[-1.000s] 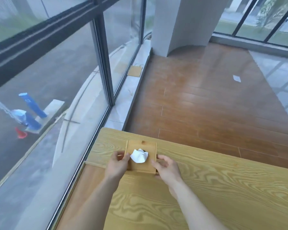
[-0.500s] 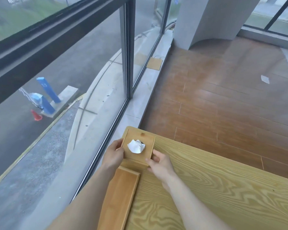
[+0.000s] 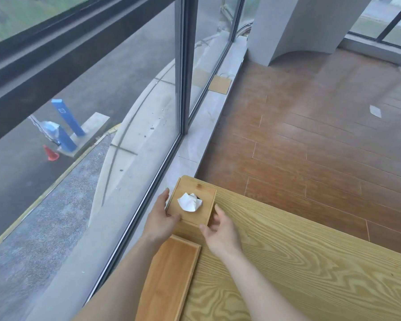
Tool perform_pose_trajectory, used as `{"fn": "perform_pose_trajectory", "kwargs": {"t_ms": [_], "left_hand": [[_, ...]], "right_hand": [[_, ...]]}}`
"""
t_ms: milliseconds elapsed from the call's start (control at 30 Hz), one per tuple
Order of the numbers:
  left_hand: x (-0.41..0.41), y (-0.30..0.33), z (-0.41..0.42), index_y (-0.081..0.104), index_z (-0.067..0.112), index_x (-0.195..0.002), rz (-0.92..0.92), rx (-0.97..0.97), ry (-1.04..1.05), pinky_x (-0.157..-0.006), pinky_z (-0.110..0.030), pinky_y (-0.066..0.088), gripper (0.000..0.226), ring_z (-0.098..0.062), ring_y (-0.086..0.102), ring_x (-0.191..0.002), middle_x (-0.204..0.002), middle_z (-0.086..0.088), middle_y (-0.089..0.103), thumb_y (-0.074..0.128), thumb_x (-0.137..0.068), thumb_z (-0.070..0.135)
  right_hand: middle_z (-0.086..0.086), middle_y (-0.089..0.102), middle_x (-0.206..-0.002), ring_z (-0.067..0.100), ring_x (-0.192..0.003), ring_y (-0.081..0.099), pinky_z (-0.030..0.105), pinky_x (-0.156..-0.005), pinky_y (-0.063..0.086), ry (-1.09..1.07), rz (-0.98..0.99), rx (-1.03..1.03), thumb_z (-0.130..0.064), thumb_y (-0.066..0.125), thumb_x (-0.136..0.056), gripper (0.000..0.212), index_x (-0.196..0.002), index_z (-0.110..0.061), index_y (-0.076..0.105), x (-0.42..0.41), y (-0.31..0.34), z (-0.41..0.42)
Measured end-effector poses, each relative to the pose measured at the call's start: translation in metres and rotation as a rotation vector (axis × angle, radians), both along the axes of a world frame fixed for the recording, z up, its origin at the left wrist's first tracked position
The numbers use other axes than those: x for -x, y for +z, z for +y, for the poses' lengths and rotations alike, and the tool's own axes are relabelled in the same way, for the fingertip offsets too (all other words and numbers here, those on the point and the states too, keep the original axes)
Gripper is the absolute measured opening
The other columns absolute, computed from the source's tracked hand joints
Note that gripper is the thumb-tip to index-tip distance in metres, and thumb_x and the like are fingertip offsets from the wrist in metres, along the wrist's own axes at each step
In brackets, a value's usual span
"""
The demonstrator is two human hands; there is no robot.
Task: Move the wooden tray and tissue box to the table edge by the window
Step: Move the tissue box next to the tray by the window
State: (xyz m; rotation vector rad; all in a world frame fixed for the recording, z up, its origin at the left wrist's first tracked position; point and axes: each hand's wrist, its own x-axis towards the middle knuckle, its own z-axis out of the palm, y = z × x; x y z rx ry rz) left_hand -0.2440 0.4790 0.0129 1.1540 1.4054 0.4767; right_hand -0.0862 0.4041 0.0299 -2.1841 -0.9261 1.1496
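The wooden tissue box point(image 3: 196, 218), with a white tissue point(image 3: 189, 202) poking from its top, stands on the far corner of the light wooden table point(image 3: 287, 262), right by the window. My left hand point(image 3: 161, 218) holds its left side, thumb over the near top corner. Just off its right side is my right hand point(image 3: 220, 230), fingers loosely curled, with a thin shadowed gap between them and the box. The long wooden tray point(image 3: 171, 276) lies along the window-side edge just in front of the box, partly under my left forearm.
The window glass point(image 3: 125, 135) with its dark frame post point(image 3: 185, 66) runs along the table's left edge, above a pale stone sill point(image 3: 195, 144). Brown wooden floor point(image 3: 310, 135) lies beyond the table, and a white column point(image 3: 287, 26) stands farther back.
The tissue box has slid left to the table's far window corner beside the tray. My right hand has loosened from its right side. The view has shifted left.
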Motion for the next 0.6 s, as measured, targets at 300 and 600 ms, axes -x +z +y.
{"fn": "perform_pose_trajectory", "kwargs": {"t_ms": [300,600], "left_hand": [[-0.001,-0.004,0.010,0.044,0.029,-0.149,0.204,-0.187,-0.079,-0.107,-0.043,0.047,0.075,-0.017,0.057,-0.126,-0.140,0.007,0.060,0.077,-0.084,0.015],[-0.015,-0.006,0.036,0.039,0.029,-0.153,0.219,-0.190,-0.077,-0.111,-0.043,0.044,0.073,-0.024,0.056,-0.129,-0.148,0.003,0.055,0.073,-0.090,0.016]], "right_hand": [[0.004,0.060,-0.146,0.025,-0.129,0.059,0.036,-0.106,0.048,0.286,-0.477,-0.086,-0.028,0.074,-0.092,0.049,-0.138,-0.020,0.061,0.004,0.009,0.006],[0.009,0.052,-0.152,0.031,-0.131,0.057,0.040,-0.104,0.049,0.279,-0.515,-0.061,-0.026,0.067,-0.097,0.047,-0.142,-0.019,0.056,0.002,0.010,0.031]]}}
